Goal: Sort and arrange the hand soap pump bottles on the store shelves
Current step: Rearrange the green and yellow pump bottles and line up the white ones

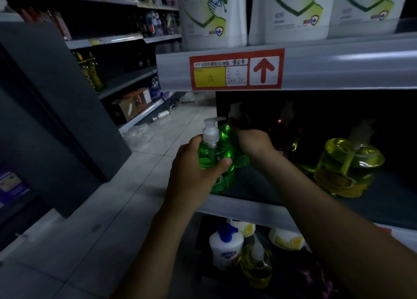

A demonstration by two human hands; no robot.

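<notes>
Green soap bottle (pixel 212 156) gripped in the left hand (pixel 191 177) at the shelf edge (pixel 248 208); right hand (pixel 255 143) grasps another (barely visible); placement seems next.

Middle shelf (pixel 248 208) carries a yellow pump bottle (pixel 347 168) at right, green pump bottles (pixel 216 161) at its left end. Shelf above: white refill jugs (pixel 291 12). Below it: white bottle (pixel 225 246), small yellow bottle (pixel 256 267).

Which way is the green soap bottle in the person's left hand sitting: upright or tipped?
Upright. The green soap bottle has its white pump on top, pointing up, with the left hand wrapped around its body.
</notes>
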